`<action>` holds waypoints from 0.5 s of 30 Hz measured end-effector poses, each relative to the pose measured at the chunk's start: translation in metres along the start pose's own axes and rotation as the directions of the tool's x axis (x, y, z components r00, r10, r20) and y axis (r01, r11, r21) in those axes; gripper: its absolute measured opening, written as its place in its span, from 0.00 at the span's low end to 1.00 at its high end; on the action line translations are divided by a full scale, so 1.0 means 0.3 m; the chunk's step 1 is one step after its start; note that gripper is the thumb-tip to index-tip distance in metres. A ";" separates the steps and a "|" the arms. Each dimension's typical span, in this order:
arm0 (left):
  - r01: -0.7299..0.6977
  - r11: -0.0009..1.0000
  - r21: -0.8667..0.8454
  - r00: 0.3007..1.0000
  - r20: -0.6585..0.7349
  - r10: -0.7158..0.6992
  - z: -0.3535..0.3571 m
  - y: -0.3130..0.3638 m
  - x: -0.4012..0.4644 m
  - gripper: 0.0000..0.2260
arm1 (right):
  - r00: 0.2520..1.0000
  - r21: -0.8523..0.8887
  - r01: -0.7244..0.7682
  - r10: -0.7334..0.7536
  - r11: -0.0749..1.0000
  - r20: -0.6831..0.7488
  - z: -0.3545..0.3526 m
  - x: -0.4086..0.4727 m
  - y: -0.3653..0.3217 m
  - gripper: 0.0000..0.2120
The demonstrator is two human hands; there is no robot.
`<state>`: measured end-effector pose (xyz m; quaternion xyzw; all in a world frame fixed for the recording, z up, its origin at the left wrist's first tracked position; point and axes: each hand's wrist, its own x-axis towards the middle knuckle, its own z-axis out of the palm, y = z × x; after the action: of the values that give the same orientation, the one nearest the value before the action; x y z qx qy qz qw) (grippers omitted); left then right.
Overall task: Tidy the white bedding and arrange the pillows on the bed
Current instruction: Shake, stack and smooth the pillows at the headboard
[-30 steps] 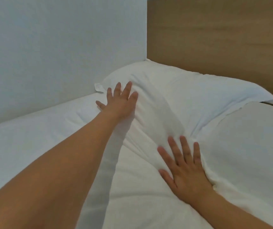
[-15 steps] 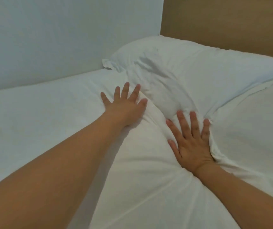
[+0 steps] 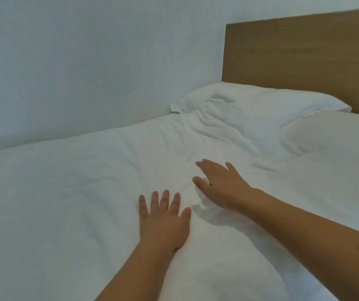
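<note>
White bedding [image 3: 65, 192] covers the bed. My left hand [image 3: 163, 220] lies flat on it with fingers spread and straight. My right hand [image 3: 220, 185] rests palm down just beyond and to the right, fingers straight and pointing left, beside a small raised fold. A white pillow [image 3: 261, 105] lies against the headboard at the far corner, its near side creased. A second white pillow [image 3: 330, 135] sits to its right, nearer me, partly cut off by the frame edge.
A wooden headboard [image 3: 300, 53] stands behind the pillows. A plain pale wall [image 3: 87, 61] runs along the bed's far side and meets the mattress edge.
Both hands have drawn back from the pillow's near edge toward me and now lie on the flat bedding. The right hand has turned to point left.
</note>
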<state>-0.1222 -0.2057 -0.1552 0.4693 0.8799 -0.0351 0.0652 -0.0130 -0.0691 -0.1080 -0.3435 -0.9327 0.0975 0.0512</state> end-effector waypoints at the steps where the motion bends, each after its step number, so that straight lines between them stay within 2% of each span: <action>1: 0.029 0.998 0.048 0.999 -0.019 -0.029 -0.006 -0.036 -0.041 0.29 | 0.998 -0.008 0.045 -0.045 0.999 0.050 0.046 -0.045 -0.049 0.29; 3: 0.106 0.991 0.081 0.993 -0.058 -0.101 -0.011 -0.128 -0.102 0.29 | 0.985 -0.094 0.074 -0.058 0.993 0.164 0.142 -0.127 -0.082 0.35; 5: 0.191 0.981 0.038 0.980 -0.055 -0.189 0.008 -0.256 -0.159 0.30 | 0.982 -0.166 -0.008 0.039 0.986 0.186 0.203 -0.176 -0.079 0.38; 8: 0.231 0.972 -0.035 0.971 -0.056 -0.232 0.084 -0.449 -0.284 0.30 | 0.946 -0.321 -0.161 0.239 0.933 0.219 0.205 -0.171 -0.136 0.31; 11: 0.126 0.989 -0.073 0.991 -0.043 -0.129 0.134 -0.541 -0.384 0.29 | 0.897 -0.467 -0.139 0.310 0.873 0.313 0.134 -0.160 -0.298 0.21; 12: 0.092 0.993 -0.070 0.995 -0.037 -0.094 0.135 -0.559 -0.401 0.29 | 0.901 -0.424 -0.124 0.281 0.897 0.330 0.119 -0.164 -0.358 0.15; 13: 0.069 0.996 -0.060 0.997 -0.030 -0.071 0.130 -0.580 -0.415 0.29 | 0.928 -0.318 -0.101 0.205 0.943 0.312 0.118 -0.173 -0.418 0.13; 15: 0.057 0.998 -0.012 0.998 -0.013 -0.057 0.111 -0.637 -0.450 0.29 | 0.978 -0.105 0.020 0.003 0.994 0.209 0.160 -0.205 -0.544 0.17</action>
<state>-0.2037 -0.4270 -0.1680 0.4437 0.8936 -0.0285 0.0611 -0.0770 -0.2378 -0.1213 -0.3296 -0.9382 0.0828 -0.0651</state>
